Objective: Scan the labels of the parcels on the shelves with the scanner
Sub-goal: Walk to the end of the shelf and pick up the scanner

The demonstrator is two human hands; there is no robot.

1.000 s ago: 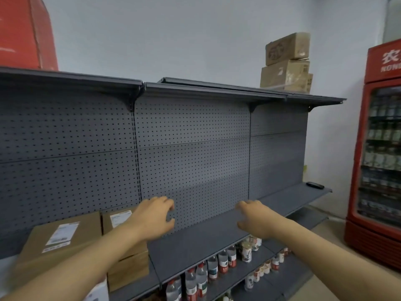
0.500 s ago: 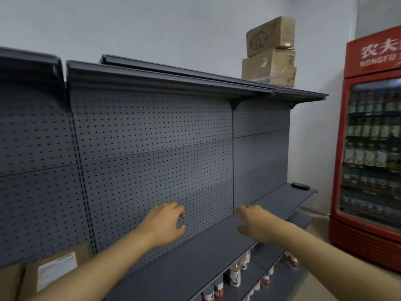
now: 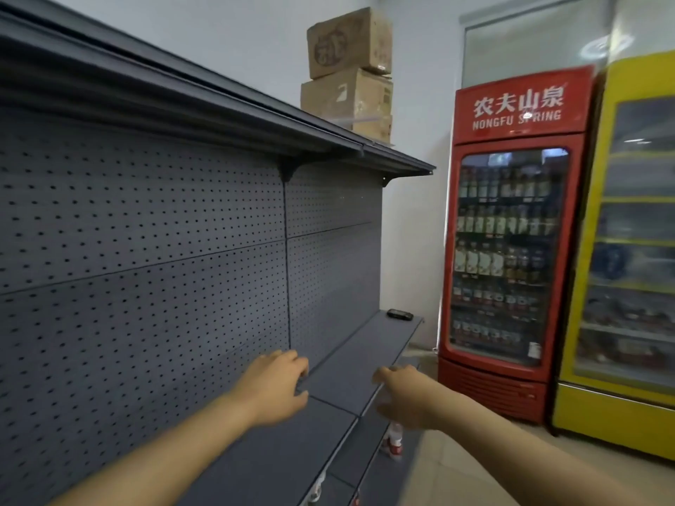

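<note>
Left hand: My left hand [image 3: 276, 387] hung above the grey middle shelf [image 3: 369, 345], fingers loosely curled and gripping nothing.
Right hand: My right hand [image 3: 403, 394] hung off the shelf's front edge, fingers relaxed and slightly curled, also empty.
Scanner: A small dark device lay flat at the far end of the middle shelf, near the red drinks cooler [image 3: 511, 250]. I judged it to be the scanner [image 3: 400, 314]; it was too small in the view to confirm. It sat well apart from both hands.
Parcels: Stacked cardboard boxes [image 3: 349, 69] stood on the top shelf [image 3: 394, 158], above the scanner's end. A pale label showed on the middle box; its print was unreadable.
Step in hand: In my judgement, reaching along the shelf to pick up the scanner.
Method: I would close in until the device sat directly below the right hand, then grip it around its sides with the scan window facing away from the palm.
Caution: The top boxes sat high; I would aim the scanner squarely at each label, not at an angle.
Other items: Bottles [image 3: 394, 438] stood on a lower shelf; a yellow cabinet [image 3: 621, 250] stood beside the cooler.
</note>
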